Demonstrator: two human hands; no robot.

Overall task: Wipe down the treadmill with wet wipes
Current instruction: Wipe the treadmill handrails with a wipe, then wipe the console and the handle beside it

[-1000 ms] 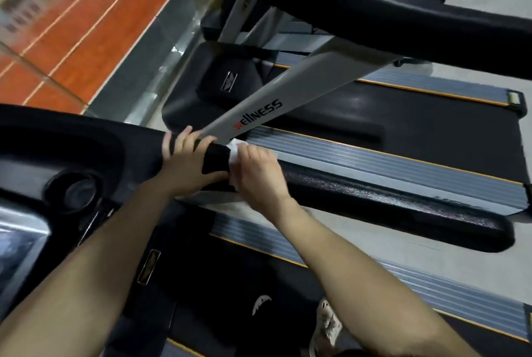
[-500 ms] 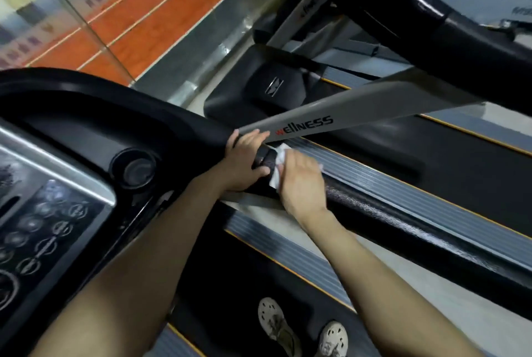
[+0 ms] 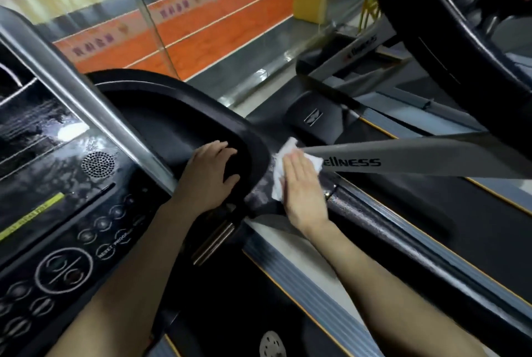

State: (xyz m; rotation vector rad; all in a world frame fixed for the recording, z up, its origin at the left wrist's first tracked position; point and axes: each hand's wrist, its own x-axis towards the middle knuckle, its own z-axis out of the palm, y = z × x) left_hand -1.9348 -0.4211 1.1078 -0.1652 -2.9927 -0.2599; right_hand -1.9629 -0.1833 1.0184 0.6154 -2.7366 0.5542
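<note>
- Treadmill [image 3: 178, 114] fills the left and lower part of the view, and the person is standing on it. Its display now takes up far more of the view than a second ago, which I take to mean the wiping has reached the head of the machine.
- Neighbouring machine, to the right: its grey post [image 3: 431, 160] reads "ELLNESS" in black. A first letter is covered by the wipe, though it showed as red half a second ago. A small silver emblem [image 3: 313, 117] sits on its black cover, but it is not readable.
- Display panel [image 3: 57, 198]: "RESET" and "PROGRAM" can be read beside round buttons. The writing on a yellow-green strip [image 3: 31, 218] is too blurred to read.
- Orange wall band [image 3: 201, 25] carries printed signs, also illegible.
- Handrail [image 3: 417, 256]: wet streaks show where it joins the display, so that joint looks to be the step in hand. The long run of rail towards the person looks dry.
- Left hand [image 3: 208, 172] has let go of the rail it was gripping. It now rests palm down in the black side tray with its fingers loose, holding nothing.
- Right hand [image 3: 302, 186] was curled over the rail. It has now flattened, and its straight fingers press the wipe down.
- Wipe [image 3: 286, 148] is white and crumpled. It lies under that palm on the joint, touching the grey post.
</note>
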